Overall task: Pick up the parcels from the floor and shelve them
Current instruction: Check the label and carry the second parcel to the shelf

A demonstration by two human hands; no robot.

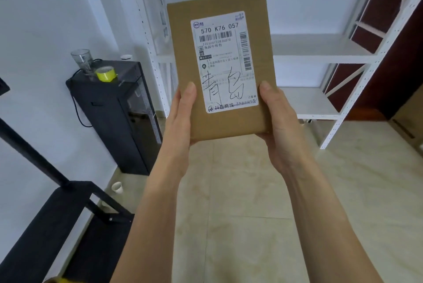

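1. Both bare forearms reached up from the bottom edge of the head view; the left hand (180, 120) and right hand (280, 127) each clamped one lower side of a parcel (180, 54), thumbs on its front face, other fingers hidden behind it.
2. The parcel was a flat brown corrugated-cardboard box, held upright in the air and tilted slightly, above the floor (251, 202) and in front of the shelving.
3. A white shipping label (225, 60) covered most of its front: "570 K76 057" in large print, barcodes below that and along the label's right edge, small printed text, big handwritten black characters across the lower half.
4. The floor was pale beige tile; a small white cup (117, 187) stood on it by the left wall.
5. A black cabinet (114, 118) stood against the left wall, with a yellow tape roll (106, 74) and a clear cup (82, 59) on top.
6. Behind the parcel stood a white metal shelf unit (320, 49) with bare white boards, its right end beside a dark red-brown panel (384, 8).
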